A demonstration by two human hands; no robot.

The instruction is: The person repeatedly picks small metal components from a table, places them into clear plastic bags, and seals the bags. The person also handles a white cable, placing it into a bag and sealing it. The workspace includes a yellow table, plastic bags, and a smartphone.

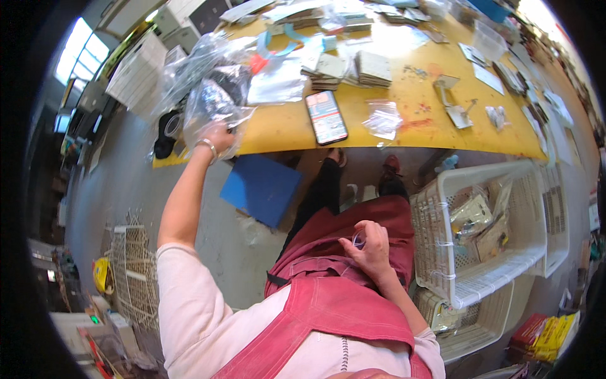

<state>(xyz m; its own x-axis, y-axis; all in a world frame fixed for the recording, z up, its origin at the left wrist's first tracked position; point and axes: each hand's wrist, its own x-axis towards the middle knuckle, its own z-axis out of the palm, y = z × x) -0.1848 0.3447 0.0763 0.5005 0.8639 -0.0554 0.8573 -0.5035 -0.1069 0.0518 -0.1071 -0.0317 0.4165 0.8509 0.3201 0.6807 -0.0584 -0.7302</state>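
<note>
At the table's left front edge, my left hand (218,138) is at the mouth of a clear plastic bag (211,104) that holds shiny dark contents. Plastic covers its fingers, so their grip is hidden. My right hand (372,249) is raised in front of my red apron (353,303), fingers curled toward the thumb around a small, clear, looped thing (358,240) whose kind I cannot make out. A phone (326,118) with a lit screen lies near the table's front edge. To its right is a small clear bag (383,120) of pale pieces.
Stacks of flat grey pieces (374,68) and a metal bracket (451,104) lie on the yellow table (278,136). A blue board (261,188) is below the left edge. White plastic baskets (435,215) stand at my right, the upper one holding bagged parts.
</note>
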